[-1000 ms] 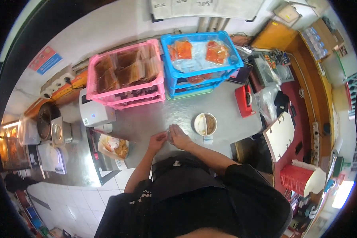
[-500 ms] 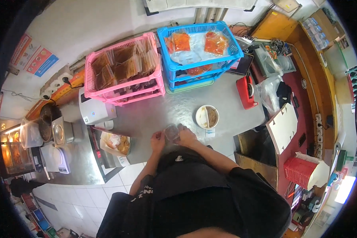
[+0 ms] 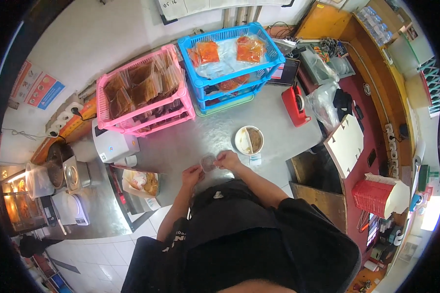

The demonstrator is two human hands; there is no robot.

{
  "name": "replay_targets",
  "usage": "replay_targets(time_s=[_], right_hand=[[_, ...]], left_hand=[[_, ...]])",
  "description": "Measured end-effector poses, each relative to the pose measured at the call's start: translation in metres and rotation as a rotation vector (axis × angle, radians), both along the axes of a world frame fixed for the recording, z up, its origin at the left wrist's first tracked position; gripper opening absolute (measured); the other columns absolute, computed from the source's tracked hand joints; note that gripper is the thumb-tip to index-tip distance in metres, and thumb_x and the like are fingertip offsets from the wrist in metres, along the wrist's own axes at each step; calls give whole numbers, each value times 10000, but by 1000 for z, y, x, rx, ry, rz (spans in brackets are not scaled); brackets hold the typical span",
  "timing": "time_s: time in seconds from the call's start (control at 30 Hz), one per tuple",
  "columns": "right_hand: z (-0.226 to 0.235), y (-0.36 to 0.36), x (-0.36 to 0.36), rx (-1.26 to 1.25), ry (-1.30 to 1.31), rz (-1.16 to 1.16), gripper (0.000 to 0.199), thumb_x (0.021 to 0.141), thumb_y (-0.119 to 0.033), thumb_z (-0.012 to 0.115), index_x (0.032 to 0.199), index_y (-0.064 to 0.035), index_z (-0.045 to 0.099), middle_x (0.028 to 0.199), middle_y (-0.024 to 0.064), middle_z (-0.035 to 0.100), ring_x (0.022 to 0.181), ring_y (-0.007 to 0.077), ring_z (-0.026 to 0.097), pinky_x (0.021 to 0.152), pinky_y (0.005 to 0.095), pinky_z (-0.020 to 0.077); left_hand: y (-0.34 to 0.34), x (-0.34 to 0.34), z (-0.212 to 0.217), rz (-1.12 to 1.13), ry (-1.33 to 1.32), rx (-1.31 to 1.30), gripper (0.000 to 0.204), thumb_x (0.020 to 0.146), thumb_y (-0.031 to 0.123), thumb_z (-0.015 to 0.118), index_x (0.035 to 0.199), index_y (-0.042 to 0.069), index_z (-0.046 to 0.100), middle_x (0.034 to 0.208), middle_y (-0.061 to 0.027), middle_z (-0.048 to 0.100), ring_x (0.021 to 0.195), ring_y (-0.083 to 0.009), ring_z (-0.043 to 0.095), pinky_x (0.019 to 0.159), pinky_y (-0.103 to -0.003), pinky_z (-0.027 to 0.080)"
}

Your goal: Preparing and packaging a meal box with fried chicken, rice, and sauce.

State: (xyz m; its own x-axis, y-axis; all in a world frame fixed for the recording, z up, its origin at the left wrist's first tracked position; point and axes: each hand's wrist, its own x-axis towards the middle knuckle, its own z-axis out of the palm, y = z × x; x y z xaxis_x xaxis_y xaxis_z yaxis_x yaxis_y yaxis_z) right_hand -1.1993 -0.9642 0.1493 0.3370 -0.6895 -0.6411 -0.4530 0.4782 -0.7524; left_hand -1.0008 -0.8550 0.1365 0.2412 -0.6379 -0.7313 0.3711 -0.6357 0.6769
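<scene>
A small, roundish clear plastic piece (image 3: 209, 163) is held between my hands above the near edge of the steel counter; its exact kind is hard to make out. My right hand (image 3: 228, 160) pinches its right edge. At its lower left, the fingers of my left hand (image 3: 192, 175) are pinched together against the rim. Just beyond my right hand stands a round white bowl (image 3: 237, 140), with a pale filling in one half and a brown one in the other. A small white and blue packet (image 3: 255, 160) lies by the bowl.
A pink basket (image 3: 132, 126) of brown sachets and stacked blue baskets (image 3: 230, 73) with orange-red packets line the back. A red tape dispenser (image 3: 294, 108) stands at right. To the left are an open food box (image 3: 132, 188), a white machine (image 3: 115, 146) and a scale (image 3: 71, 207).
The view has shifted and turned slightly. My hands have moved a little, with the left fingers now closer to the clear plastic piece. The bowl stays on the counter.
</scene>
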Motion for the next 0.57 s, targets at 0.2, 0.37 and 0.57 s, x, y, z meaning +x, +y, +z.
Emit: replay_targets(time_s=[0.2,0.37,0.57], right_hand=[[7,16,-17,174,-306,-105,263,806,-185,836,910,-80,619,887,30,655,847,153,661,696,290,542],[13,20,-29,444,-624,-288,360,842,-135,811,1072,-126,534,1052,31,610,1014,155,604,855,322,509],[26,20,-38,520,-635,-313,409,869,-98,773,1187,-130,517,1195,66,583,1153,216,583,991,362,516]], left_hand=[[9,-12,16,142,308,-117,349,940,194,705,1230,23,612,1077,-77,655,958,-179,640,831,-325,552],[8,-23,32,62,452,-193,368,964,235,682,1252,28,586,1180,-92,648,1107,-198,609,961,-371,503],[7,-22,10,74,571,-108,387,978,245,657,1289,31,573,1227,-84,644,1156,-211,601,1064,-394,449]])
